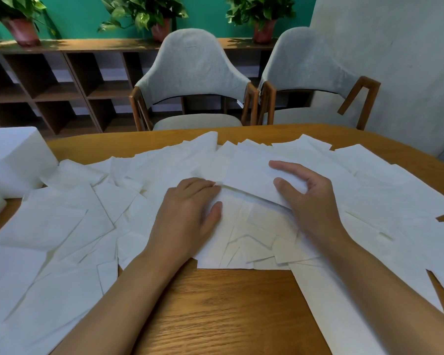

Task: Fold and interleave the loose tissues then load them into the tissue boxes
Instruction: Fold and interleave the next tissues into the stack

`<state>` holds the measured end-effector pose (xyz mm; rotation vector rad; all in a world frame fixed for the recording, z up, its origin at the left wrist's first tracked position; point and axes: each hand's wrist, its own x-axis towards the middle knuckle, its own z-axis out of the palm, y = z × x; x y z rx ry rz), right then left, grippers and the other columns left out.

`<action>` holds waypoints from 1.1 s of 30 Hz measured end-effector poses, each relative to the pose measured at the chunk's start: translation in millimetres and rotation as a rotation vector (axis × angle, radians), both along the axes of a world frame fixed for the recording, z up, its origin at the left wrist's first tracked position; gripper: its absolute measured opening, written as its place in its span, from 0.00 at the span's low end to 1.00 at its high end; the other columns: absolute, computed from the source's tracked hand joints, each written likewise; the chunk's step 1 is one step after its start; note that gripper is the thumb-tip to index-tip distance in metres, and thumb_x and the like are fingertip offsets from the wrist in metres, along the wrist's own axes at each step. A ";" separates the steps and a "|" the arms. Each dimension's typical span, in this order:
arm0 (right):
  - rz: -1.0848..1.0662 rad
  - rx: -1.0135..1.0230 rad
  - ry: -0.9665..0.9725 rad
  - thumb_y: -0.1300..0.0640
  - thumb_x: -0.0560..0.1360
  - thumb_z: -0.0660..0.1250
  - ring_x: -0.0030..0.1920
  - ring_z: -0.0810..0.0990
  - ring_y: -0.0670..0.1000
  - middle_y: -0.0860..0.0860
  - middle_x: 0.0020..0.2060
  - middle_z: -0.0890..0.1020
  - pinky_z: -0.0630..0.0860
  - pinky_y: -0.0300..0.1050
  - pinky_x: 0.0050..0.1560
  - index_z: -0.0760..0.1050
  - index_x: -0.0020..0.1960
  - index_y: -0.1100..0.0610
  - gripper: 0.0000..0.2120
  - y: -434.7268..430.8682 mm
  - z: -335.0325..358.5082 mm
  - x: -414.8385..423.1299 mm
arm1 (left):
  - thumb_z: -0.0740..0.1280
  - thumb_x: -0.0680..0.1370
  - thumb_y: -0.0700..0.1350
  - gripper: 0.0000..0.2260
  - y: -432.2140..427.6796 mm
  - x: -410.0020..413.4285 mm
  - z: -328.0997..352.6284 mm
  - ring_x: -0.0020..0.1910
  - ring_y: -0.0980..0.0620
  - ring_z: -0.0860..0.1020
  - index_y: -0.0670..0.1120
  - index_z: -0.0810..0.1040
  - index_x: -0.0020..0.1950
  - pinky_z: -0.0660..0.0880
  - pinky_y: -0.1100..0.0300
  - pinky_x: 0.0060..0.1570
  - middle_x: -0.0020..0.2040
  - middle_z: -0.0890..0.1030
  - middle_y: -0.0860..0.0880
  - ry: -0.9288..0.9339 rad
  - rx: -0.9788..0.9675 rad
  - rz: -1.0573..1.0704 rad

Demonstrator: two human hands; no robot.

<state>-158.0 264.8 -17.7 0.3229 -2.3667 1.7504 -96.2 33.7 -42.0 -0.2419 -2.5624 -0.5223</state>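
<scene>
The tissue [249, 172] is light, limp and easily torn. The right hand [310, 198] has its fingers [287, 167] pinching the near fold. The left hand [187, 208] presses the left end with bent fingers; whether it grips is unclear.

A wooden table [228, 303] carries loose white tissues [62, 226] spread across it and a white box [13, 157] at far left.

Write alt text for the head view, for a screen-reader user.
Two bare hands work at the middle of a wooden table strewn with loose white tissues: the left hand presses on a layered stack while the right hand holds a folded tissue over it. A white box sits at the left edge; two grey chairs stand behind.
</scene>
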 end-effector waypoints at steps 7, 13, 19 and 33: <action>-0.017 -0.025 0.024 0.58 0.80 0.68 0.60 0.73 0.28 0.33 0.59 0.80 0.67 0.20 0.56 0.82 0.61 0.45 0.13 0.1 0.9 1.0 | 0.76 0.73 0.38 0.27 -5.1 12.6 14.9 0.49 0.56 0.77 0.59 0.72 0.64 0.76 0.60 0.45 0.50 0.77 0.59 -0.134 0.178 -0.032; -0.001 0.010 0.052 0.61 0.80 0.66 0.61 0.72 0.29 0.32 0.60 0.79 0.67 0.23 0.60 0.81 0.62 0.45 0.15 -2.6 2.0 4.0 | 0.70 0.74 0.33 0.25 -6.9 3.9 -0.9 0.70 0.46 0.76 0.48 0.80 0.70 0.75 0.46 0.66 0.71 0.79 0.48 -0.024 -0.003 -0.058; -0.011 0.037 0.060 0.60 0.81 0.66 0.59 0.71 0.28 0.27 0.57 0.76 0.69 0.33 0.64 0.80 0.62 0.44 0.15 0.6 3.2 1.8 | 0.66 0.77 0.44 0.10 3.9 19.0 14.6 0.48 0.56 0.81 0.49 0.86 0.50 0.76 0.60 0.51 0.48 0.87 0.57 0.124 0.242 -0.102; 0.166 0.031 0.041 0.48 0.76 0.71 0.55 0.78 0.36 0.27 0.49 0.81 0.76 0.28 0.46 0.81 0.51 0.39 0.05 -11.4 -1.5 12.0 | 0.75 0.78 0.48 0.07 18.7 22.0 29.3 0.49 0.59 0.85 0.57 0.84 0.55 0.83 0.61 0.45 0.50 0.87 0.61 -0.232 0.962 -0.013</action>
